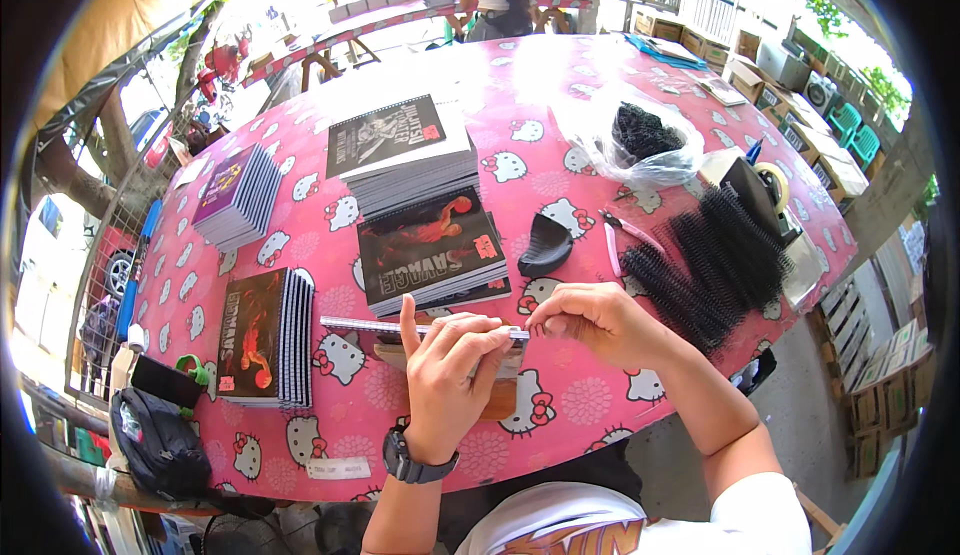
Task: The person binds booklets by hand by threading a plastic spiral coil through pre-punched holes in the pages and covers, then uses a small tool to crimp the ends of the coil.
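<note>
I am clamping my left hand [445, 375] on the notebook [425, 328] held edge-up above the pink table [560, 400], its punched edge just beyond my pinching right hand [590, 320] fingertips, keeping the holes level.

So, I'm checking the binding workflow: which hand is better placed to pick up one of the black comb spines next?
Probably the right hand. It only pinches the end of the notebook edge, and the black comb spines lie just to its right. The left hand grips the notebook and is farther away.
</note>
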Demonstrator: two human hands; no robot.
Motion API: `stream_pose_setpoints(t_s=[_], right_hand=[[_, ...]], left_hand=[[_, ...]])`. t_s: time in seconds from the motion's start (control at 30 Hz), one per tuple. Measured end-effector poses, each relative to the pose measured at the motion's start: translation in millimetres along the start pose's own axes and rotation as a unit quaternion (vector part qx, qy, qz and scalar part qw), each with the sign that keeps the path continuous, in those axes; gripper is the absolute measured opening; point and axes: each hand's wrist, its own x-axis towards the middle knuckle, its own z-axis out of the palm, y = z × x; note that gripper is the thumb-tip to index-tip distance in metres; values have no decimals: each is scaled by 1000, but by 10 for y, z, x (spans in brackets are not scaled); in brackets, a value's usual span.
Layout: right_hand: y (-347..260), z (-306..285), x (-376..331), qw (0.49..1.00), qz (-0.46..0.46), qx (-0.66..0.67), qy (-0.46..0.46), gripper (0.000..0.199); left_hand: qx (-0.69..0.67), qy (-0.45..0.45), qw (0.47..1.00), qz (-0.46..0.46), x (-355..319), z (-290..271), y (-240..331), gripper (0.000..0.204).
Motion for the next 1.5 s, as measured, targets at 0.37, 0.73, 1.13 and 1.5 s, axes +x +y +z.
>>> stream_pose_setpoints(t_s=[0.37,0.73,1.13,1.5], right_hand=[[-136,-51,82,994,71,19,-84,30],[1020,-331,323,960,126,-249,7,58],[1441,-276,346,940,135,-312,-20,63],[-100,-473,-499,827,-47,322,-459,80]], left_hand=[[5,-8,1000,-10,26,-18,64,12],[108,-96,988,49,81,17,81,19],[71,-90,993,13,176,9,121,7],[81,-83,993,24,142,-21,45,10]])
